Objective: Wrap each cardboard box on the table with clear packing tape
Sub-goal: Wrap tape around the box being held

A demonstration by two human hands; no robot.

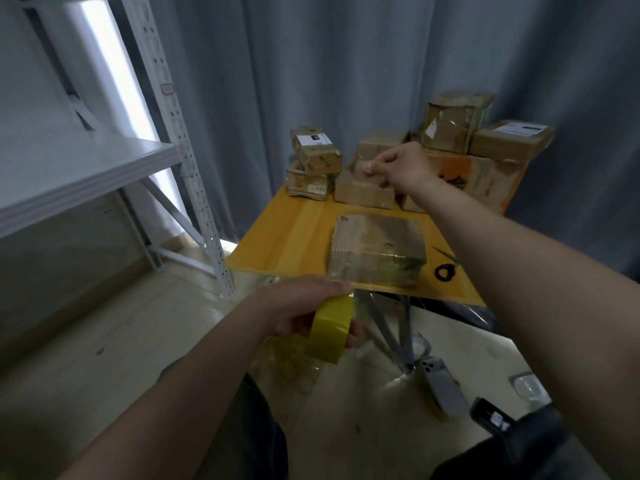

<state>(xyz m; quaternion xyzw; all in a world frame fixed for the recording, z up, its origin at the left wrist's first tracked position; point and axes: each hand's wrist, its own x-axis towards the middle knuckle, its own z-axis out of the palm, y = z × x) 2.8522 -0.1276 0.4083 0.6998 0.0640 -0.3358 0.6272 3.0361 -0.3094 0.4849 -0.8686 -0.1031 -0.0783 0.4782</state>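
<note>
While the left hand (304,306) grips the tape roll (330,329), the right hand (398,168) pinches its clear strip (361,160).

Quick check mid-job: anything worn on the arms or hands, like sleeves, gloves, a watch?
Nothing worn shows. Left hand and right hand are ungloved, no rings visible. Left forearm and right forearm are bare to the frame edge: no sleeve, watch or band.
</note>
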